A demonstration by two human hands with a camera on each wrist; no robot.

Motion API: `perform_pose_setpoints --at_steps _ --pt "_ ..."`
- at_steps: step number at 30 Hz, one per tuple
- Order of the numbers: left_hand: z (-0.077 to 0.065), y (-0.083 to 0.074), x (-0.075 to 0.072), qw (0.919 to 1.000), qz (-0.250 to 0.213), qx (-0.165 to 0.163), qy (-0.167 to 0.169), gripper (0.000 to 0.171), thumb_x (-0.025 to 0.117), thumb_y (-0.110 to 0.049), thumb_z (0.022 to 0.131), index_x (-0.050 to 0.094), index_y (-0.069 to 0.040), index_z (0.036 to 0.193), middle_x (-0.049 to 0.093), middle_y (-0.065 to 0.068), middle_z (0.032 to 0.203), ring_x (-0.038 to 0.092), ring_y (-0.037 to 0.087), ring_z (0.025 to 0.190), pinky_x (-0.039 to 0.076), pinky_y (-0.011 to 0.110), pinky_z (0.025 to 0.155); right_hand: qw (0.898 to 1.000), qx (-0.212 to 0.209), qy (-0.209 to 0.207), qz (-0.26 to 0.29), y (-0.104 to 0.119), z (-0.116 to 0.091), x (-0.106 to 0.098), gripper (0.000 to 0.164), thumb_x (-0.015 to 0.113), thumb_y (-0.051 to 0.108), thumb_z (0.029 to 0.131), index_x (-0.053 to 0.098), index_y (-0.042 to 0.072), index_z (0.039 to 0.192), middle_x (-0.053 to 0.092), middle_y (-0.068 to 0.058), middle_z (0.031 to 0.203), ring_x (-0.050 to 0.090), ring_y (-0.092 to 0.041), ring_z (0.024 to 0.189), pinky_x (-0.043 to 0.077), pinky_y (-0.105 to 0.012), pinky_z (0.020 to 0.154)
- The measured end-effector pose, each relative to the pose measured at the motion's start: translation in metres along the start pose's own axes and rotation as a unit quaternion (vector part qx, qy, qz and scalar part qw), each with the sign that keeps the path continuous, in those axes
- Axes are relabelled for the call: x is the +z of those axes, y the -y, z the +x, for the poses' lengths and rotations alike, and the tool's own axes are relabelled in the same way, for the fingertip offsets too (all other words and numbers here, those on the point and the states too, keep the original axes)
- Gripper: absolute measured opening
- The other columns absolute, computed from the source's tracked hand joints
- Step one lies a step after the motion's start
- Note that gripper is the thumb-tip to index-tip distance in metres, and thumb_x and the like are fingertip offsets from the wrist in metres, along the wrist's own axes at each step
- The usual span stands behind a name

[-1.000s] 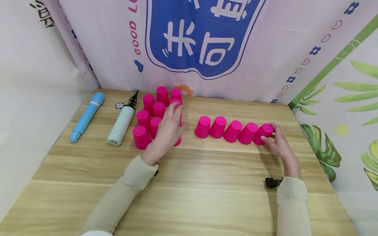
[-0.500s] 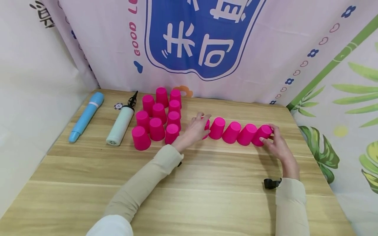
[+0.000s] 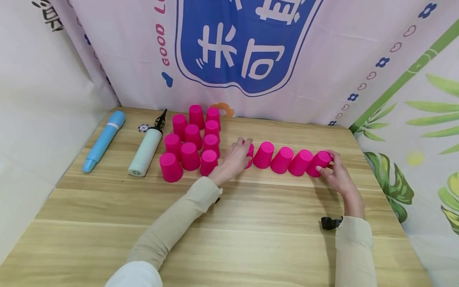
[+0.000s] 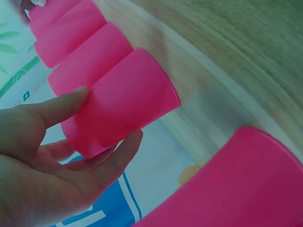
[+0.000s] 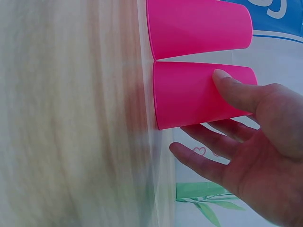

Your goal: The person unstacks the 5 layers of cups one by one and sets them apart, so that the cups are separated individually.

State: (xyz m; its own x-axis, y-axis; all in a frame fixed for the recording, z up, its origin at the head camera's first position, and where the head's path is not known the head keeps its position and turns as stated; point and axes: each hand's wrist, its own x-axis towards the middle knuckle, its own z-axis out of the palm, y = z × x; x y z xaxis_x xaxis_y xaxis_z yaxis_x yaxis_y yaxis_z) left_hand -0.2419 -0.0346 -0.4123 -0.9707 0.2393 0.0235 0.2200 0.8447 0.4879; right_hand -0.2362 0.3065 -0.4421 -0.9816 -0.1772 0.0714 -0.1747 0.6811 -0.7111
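Pink cups stand upside down in a row in the head view. At the row's left end my left hand grips a pink cup, thumb on its near side and fingers round the far side. My right hand holds the pink cup at the right end, with its thumb across the side. Between these two, several more cups such as a middle cup stand side by side. The left hand partly hides its own cup in the head view.
A cluster of several upside-down pink cups stands left of the row. Further left lie a pale green hand pump, a light blue pump and a small poker chip. A printed curtain backs the wooden table.
My left hand has moved right, from the cup cluster to the row's left-end cup, and has stayed there over the last half second. The right hand has kept its place on its cup.
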Motion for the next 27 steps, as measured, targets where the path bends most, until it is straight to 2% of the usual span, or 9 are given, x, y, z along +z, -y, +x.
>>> perform_pose_setpoints --at_steps 5,10,15,17,21,27 --pt "0.002 0.003 -0.013 0.9998 0.002 0.014 -0.012 0.054 0.066 -0.011 0.091 0.043 -0.006 0.139 0.048 0.017 0.122 0.056 0.032 0.103 0.052 0.042 0.085 1.000 -0.002 -0.002 0.002 0.000 0.000 -0.001 0.065 0.055 0.007 0.097 0.015 0.000 0.147 0.035 -0.034 0.136 0.041 -0.055 0.120 0.033 -0.064 0.101" --pt "0.015 0.007 -0.036 0.9987 0.034 0.025 -0.028 0.048 0.068 -0.008 0.088 0.049 -0.003 0.132 0.047 0.020 0.120 0.060 0.032 0.088 0.054 0.041 0.075 1.000 0.000 -0.006 0.002 -0.001 0.000 -0.003 0.065 0.055 0.008 0.097 0.014 0.001 0.147 0.034 -0.034 0.137 0.041 -0.055 0.121 0.033 -0.065 0.101" --pt "0.035 0.013 -0.059 0.9962 0.083 -0.006 -0.024 0.043 0.069 -0.012 0.087 0.052 -0.004 0.126 0.051 0.018 0.120 0.061 0.034 0.096 0.053 0.047 0.079 1.000 -0.019 -0.007 0.008 -0.002 0.000 0.000 0.065 0.057 0.006 0.096 0.016 -0.003 0.145 0.036 -0.035 0.134 0.043 -0.056 0.118 0.035 -0.065 0.099" --pt "0.044 0.018 -0.066 0.9954 0.090 -0.019 -0.029 0.041 0.070 -0.011 0.086 0.053 -0.004 0.123 0.053 0.018 0.117 0.059 0.035 0.101 0.053 0.049 0.080 1.000 -0.025 -0.008 0.009 -0.002 0.001 0.001 0.064 0.057 0.004 0.096 0.017 -0.003 0.145 0.037 -0.035 0.133 0.043 -0.056 0.117 0.035 -0.065 0.099" --pt "0.058 0.030 -0.069 0.9932 0.106 -0.022 -0.043 0.035 0.068 -0.007 0.085 0.054 -0.003 0.116 0.055 0.018 0.112 0.056 0.035 0.105 0.053 0.048 0.079 1.000 -0.017 -0.009 0.003 -0.003 0.000 0.000 0.064 0.056 0.005 0.096 0.016 -0.001 0.145 0.036 -0.035 0.135 0.043 -0.056 0.118 0.034 -0.065 0.100" --pt "0.067 0.045 -0.059 0.9909 0.128 -0.007 -0.042 0.034 0.066 -0.005 0.085 0.053 -0.001 0.117 0.052 0.024 0.117 0.047 0.037 0.115 0.053 0.047 0.081 1.000 -0.013 -0.007 0.004 -0.003 0.000 0.001 0.063 0.055 0.006 0.097 0.016 -0.001 0.146 0.036 -0.034 0.135 0.043 -0.055 0.119 0.034 -0.064 0.100"
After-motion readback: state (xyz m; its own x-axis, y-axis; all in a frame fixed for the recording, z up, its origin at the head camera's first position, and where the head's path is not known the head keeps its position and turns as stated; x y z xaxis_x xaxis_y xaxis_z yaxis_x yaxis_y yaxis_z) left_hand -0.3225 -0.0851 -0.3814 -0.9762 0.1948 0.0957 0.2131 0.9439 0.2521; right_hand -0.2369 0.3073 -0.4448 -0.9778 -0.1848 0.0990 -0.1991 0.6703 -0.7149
